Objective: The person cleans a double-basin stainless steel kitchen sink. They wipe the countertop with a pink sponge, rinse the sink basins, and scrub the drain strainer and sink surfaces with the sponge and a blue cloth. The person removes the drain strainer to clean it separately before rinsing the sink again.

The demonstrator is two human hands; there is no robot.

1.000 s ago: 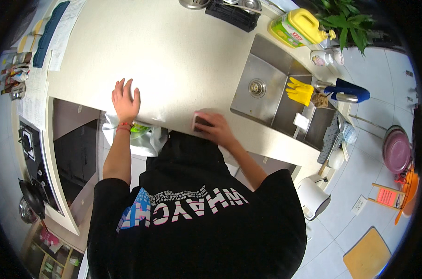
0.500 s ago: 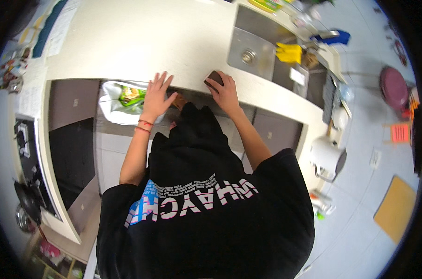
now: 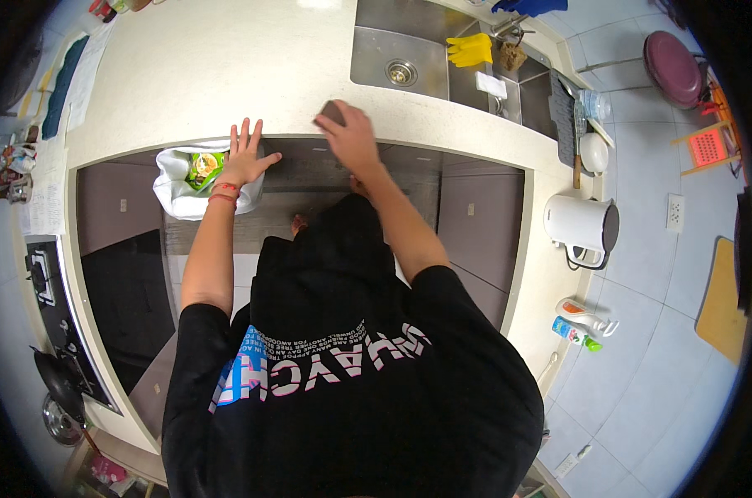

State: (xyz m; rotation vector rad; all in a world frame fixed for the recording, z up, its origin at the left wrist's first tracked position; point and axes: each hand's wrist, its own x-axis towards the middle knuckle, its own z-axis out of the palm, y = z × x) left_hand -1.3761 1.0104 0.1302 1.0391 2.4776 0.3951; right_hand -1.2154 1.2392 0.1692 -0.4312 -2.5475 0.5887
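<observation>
My right hand [image 3: 355,139] grips a small dark brown sponge [image 3: 332,113] against the cream countertop [image 3: 218,79], close to its front edge. My left hand [image 3: 245,158] has its fingers spread, with the fingertips at the counter's edge and nothing in its grasp. Just below and beside that hand is a bin with a white liner [image 3: 173,187], holding green and yellow packaging [image 3: 203,168]. The underside of the sponge is hidden.
A steel sink [image 3: 396,50] with yellow gloves [image 3: 469,51] on its divider lies to the right. Farther right are a dark drying mat [image 3: 565,116], a white bowl [image 3: 594,153], a white kettle [image 3: 576,226] and spray bottles [image 3: 579,319]. A gas hob [image 3: 52,282] is at the left.
My right hand has moved the sponge leftward along the counter edge relative to the sink. My left hand stays spread near the bin. The whole view has shifted.
</observation>
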